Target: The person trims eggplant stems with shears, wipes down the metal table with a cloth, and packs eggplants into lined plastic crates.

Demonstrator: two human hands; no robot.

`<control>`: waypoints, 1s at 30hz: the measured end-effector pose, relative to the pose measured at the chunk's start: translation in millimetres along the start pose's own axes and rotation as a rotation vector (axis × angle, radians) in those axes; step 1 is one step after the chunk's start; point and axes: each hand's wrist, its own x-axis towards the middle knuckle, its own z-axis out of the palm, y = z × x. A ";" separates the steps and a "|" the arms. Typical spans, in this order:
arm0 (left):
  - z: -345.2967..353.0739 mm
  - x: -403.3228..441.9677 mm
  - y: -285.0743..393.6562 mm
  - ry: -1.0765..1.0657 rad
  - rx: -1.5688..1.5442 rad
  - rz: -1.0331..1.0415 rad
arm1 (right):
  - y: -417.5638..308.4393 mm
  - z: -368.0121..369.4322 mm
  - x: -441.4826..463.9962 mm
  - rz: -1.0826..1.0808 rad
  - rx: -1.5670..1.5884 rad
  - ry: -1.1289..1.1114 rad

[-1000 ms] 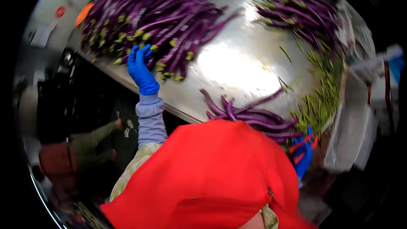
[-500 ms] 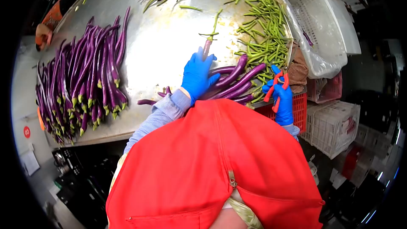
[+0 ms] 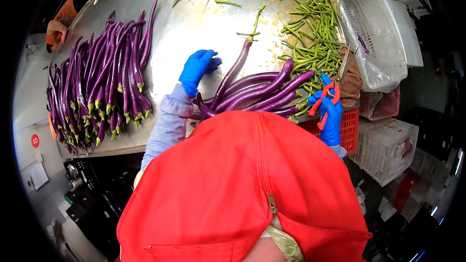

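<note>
Beside the eggplants (image 3: 272,87) lying on the metal table (image 3: 167,34), the left hand (image 3: 196,72) is now placed, fingers loosely apart, no longer above them; the right hand (image 3: 332,121) still grips red-handled cutters (image 3: 337,94)

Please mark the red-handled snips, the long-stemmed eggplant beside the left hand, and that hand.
Red-handled snips (image 3: 336,97), head view: on a handle.
Long-stemmed eggplant (image 3: 236,71), head view: midway along its purple body.
Left hand (image 3: 196,68), head view: on its blue glove.
</note>
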 end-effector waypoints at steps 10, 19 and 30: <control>30.0 -48.0 2.6 -0.020 0.288 0.108 | -21.4 56.1 14.8 0.060 -0.109 -0.167; 33.5 -62.4 -13.9 0.156 0.172 0.360 | -23.3 58.5 64.1 0.024 -0.566 -0.468; 47.1 -67.1 -16.4 0.046 0.223 0.355 | -49.0 60.7 57.7 -0.027 -0.937 -0.451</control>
